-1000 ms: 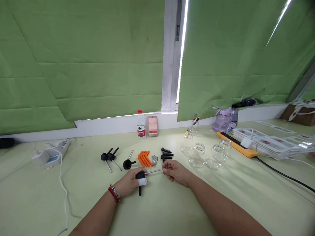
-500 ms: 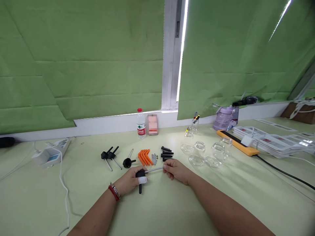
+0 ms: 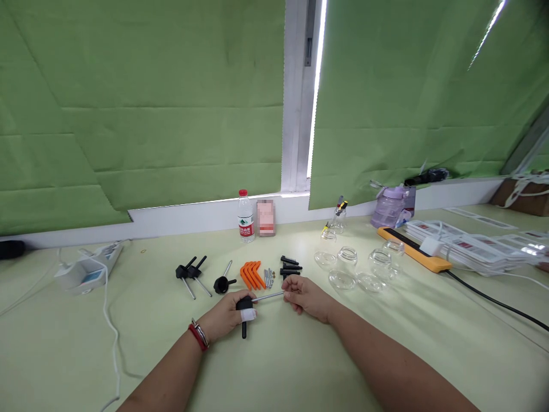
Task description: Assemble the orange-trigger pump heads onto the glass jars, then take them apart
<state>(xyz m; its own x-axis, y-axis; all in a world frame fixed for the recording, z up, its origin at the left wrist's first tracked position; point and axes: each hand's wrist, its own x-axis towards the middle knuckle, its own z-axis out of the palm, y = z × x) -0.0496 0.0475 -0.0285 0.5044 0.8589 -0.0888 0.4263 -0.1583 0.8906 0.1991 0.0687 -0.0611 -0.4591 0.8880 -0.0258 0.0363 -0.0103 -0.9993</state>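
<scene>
My left hand point(image 3: 229, 312), with white tape round the thumb, is closed on a black plastic part point(image 3: 244, 305) that has a short black arm pointing toward me. From that part a thin metal rod point(image 3: 268, 296) runs to the right. My right hand point(image 3: 306, 298) pinches the rod's far end; the fingers hide its tip. Just beyond my hands lie another black part with a rod point(image 3: 222, 284), several orange bent pieces point(image 3: 252, 275), small metal screws point(image 3: 269, 278) and black ribbed pieces point(image 3: 290, 266). Two more black parts with rods point(image 3: 191, 271) lie to the left.
Several clear glass jars point(image 3: 346, 259) and clear discs stand at the right. Behind are a water bottle point(image 3: 246, 220), a pink box point(image 3: 266, 218) and a purple jug point(image 3: 388, 209). An orange power strip point(image 3: 414, 250) lies by stacked papers point(image 3: 467, 246); a white cable point(image 3: 112, 326) trails left.
Both hands keep their hold on the black part and its rod, in almost the same place. The view has shifted very slightly.
</scene>
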